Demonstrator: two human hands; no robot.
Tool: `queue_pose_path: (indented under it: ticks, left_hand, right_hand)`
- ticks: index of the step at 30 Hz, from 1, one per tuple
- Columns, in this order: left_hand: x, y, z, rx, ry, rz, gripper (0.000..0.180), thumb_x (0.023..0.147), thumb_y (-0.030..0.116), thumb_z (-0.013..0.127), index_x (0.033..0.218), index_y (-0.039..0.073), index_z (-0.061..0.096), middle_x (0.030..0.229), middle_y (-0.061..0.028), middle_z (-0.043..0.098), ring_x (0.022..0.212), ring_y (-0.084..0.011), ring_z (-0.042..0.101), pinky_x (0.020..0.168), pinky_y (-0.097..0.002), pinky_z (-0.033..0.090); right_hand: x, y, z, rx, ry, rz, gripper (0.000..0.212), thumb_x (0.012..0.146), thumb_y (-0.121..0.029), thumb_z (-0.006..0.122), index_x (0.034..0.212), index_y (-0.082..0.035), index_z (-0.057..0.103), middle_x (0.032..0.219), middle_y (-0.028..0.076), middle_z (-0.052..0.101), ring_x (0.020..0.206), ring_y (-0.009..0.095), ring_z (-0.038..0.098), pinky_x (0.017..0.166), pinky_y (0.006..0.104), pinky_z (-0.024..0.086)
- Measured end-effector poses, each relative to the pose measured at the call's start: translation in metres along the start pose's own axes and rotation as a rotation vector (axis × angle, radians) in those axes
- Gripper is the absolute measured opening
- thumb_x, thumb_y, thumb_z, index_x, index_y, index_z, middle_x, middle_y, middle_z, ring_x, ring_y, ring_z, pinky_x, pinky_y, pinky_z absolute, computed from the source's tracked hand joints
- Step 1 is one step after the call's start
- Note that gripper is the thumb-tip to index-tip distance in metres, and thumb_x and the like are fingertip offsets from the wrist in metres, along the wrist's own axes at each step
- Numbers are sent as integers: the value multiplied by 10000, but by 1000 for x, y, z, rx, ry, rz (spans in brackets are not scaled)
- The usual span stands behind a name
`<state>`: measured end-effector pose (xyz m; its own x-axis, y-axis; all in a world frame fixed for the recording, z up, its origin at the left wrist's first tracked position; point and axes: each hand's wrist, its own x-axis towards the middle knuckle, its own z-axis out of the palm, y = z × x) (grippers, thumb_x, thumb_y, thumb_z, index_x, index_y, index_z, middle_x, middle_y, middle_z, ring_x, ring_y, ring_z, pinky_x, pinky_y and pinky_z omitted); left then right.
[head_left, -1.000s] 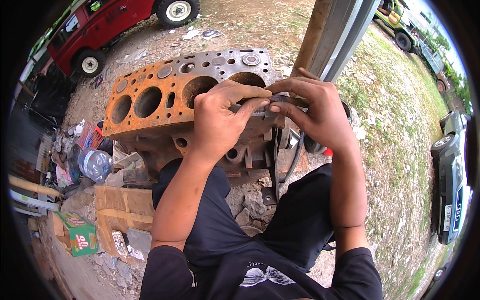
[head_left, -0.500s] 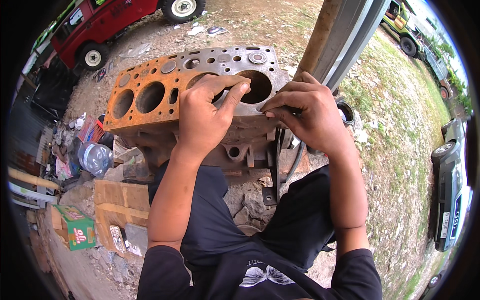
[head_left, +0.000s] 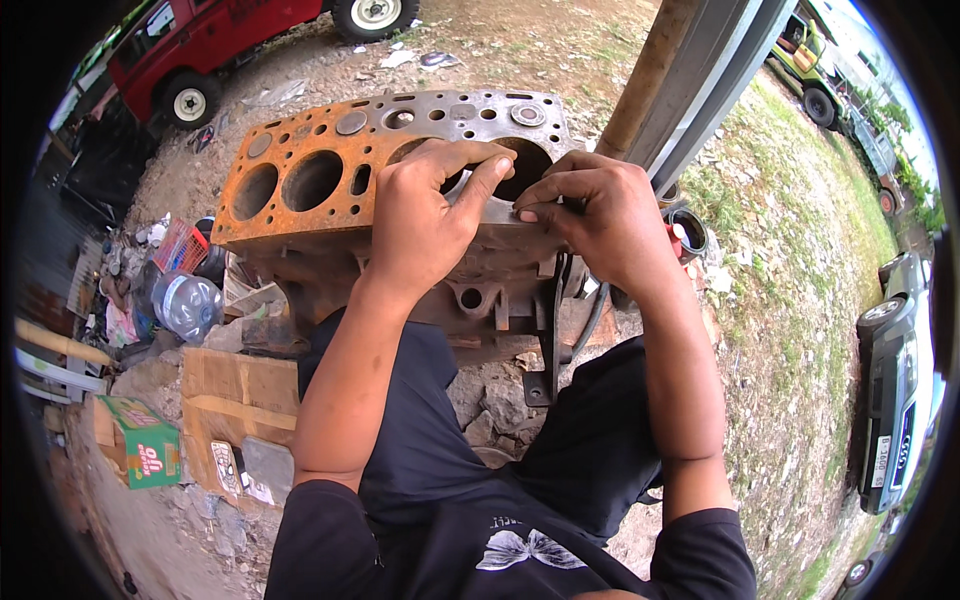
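An engine block (head_left: pixel 345 215) lies before me, its flat top orange with rust on the left and bare grey on the right, pierced by large round cylinder bores and smaller holes. Over the right half of that top, my left hand (head_left: pixel 425 220) is closed, thumb and forefinger pinched beside the rightmost bore. My right hand (head_left: pixel 605 215) is closed too, its fingertips bunched low at the near edge of the same bore. Anything held between the fingers of either hand is too small or hidden to make out. Both hands partly cover the right-hand bores.
Beyond the block's right end rises a metal post (head_left: pixel 680 95). Dark round containers (head_left: pixel 688 232) sit beside its foot. To the left lie a clear plastic jug (head_left: pixel 188 305), flattened cardboard (head_left: pixel 240 390) and a green box (head_left: pixel 140 445). A red vehicle (head_left: pixel 225 35) stands behind.
My right hand has shifted slightly left along the block's near edge, closer to my left hand. My left hand keeps its pinch in nearly the same spot. The whole view has tilted a little.
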<state>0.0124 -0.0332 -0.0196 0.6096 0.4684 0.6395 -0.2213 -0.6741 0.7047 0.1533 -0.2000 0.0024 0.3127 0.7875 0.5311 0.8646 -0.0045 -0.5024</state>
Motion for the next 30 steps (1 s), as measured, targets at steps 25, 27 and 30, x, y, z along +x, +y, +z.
queue_pose_path:
  ticks: [25, 27, 30]
  left_hand:
    - [-2, -2, -11, 63, 19, -54, 217, 1071, 201, 764, 1128, 8, 845, 1027, -83, 857, 942, -152, 769, 883, -312, 576]
    - [-2, 5, -15, 49, 32, -68, 219, 1072, 205, 766, 1129, 9, 844, 1021, -82, 857, 942, -153, 771, 881, -311, 577]
    - [0, 12, -13, 10, 25, -62, 217, 1073, 208, 767, 1128, 14, 847, 1016, -82, 857, 945, -154, 770, 894, -309, 576]
  right_hand:
    - [8, -10, -17, 53, -129, 330, 143, 849, -51, 876, 982, -96, 901, 852, 115, 830, 742, 245, 792, 753, 383, 621]
    - [2, -7, -27, 83, -151, 442, 152, 869, -32, 867, 1004, -90, 905, 816, 94, 836, 683, 181, 779, 717, 371, 615]
    - [8, 2, -24, 49, -151, 385, 158, 861, -59, 887, 1016, -90, 903, 806, 93, 829, 663, 179, 762, 703, 368, 608]
